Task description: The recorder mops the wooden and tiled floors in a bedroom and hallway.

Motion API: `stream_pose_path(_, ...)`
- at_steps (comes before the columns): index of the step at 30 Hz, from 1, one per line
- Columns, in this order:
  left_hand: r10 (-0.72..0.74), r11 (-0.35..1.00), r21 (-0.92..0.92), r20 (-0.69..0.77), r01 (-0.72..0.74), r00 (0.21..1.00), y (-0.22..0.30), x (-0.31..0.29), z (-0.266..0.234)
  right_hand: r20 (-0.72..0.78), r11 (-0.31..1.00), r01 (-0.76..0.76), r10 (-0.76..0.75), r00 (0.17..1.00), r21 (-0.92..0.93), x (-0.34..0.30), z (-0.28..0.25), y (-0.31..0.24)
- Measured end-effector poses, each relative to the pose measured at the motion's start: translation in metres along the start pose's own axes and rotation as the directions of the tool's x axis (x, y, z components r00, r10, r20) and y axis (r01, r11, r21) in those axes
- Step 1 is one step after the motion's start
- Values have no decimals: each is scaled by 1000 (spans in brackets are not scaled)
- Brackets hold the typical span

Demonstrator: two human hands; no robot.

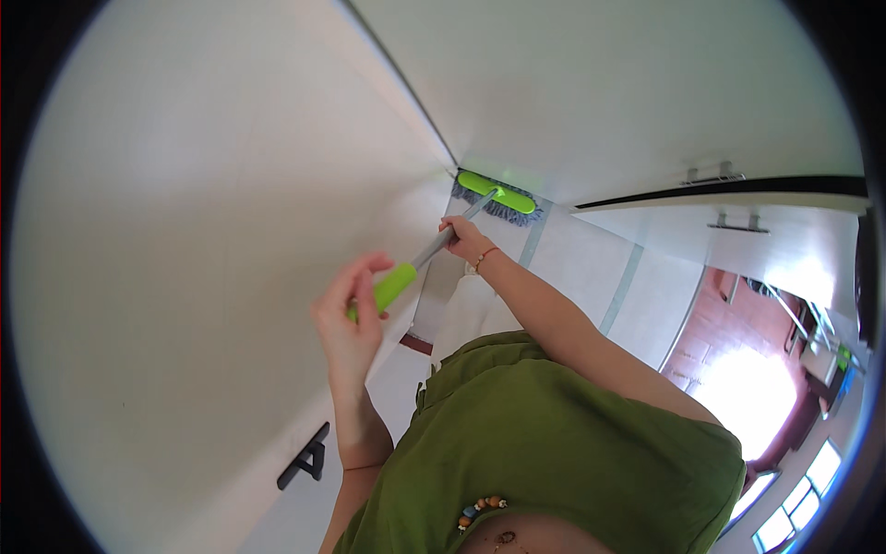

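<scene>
Mop handle (434,247) partly hidden inside both fists; room (794,369) at lower right overexposed, blurred.

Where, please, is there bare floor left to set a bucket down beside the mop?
Bare tiles lie right of the mop head, below the cabinet doors. It is crowded along the wall, where the left hand and right hand grip the handle.

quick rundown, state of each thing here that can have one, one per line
mop: head flat on the tiled floor, in the corner against the wall
mop handle: tilted, held in both hands
left hand: closed around the green grip at the handle's top end
right hand: closed around the grey shaft lower down
white cabinet door: shut
</scene>
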State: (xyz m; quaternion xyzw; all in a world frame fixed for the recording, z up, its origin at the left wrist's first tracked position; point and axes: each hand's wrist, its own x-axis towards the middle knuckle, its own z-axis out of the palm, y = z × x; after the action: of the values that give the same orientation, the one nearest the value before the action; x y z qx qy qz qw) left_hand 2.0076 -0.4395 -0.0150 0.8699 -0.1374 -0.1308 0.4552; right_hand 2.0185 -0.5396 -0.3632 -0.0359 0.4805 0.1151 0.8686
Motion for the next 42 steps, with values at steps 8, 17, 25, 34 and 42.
stream_pose_path(8,322,934,26,374,-357,870,40,0,32,67,991,94,-101,993,92,-43,-73,-27)
stream_pose_path(17,351,915,-110,693,-388,630,57,-20,102,-74,871,232,-222,972,432,-120,-205,-52)
stream_pose_path(25,235,963,-179,924,-201,303,-14,-63,200,-517,713,537,-282,808,451,-161,-340,-61)
stream_pose_path(34,152,980,-184,941,80,302,-78,-94,249,-511,332,-400,-676,530,-854,-179,-380,-39)
stream_pose_path(42,17,994,-60,898,86,440,-18,-32,119,217,-176,128,-748,627,-976,-118,-288,-12)
